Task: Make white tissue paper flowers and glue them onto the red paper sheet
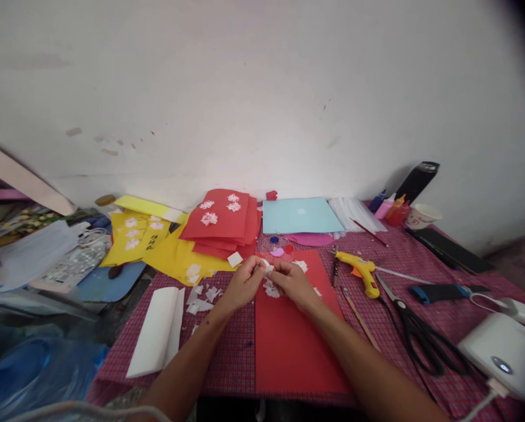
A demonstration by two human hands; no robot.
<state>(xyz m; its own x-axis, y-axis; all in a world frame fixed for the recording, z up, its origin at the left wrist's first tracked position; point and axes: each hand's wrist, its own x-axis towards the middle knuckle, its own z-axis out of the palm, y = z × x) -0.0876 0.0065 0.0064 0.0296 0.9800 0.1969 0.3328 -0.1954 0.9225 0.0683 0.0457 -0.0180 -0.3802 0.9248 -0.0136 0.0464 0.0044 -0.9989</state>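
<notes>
Both hands meet over the upper part of a red paper sheet [297,346]. Between the fingertips of my left hand [243,284] and my right hand [294,282] is a small piece of white paper [267,266], pinched from both sides. Just below it, a white paper flower [271,288] lies on the sheet, partly covered by my fingers. Another white flower [301,266] shows beyond my right hand. White paper scraps [200,302] are scattered left of my left hand, and a small white square [234,259] lies near its knuckles.
A yellow glue gun [359,269], black scissors [424,337] and a utility knife [440,292] lie to the right. Stacked red sheets [218,223] with flowers stand behind, near a light blue folder [304,215]. Folded white paper [154,331] lies left; paint bottles [389,208] stand at the back right.
</notes>
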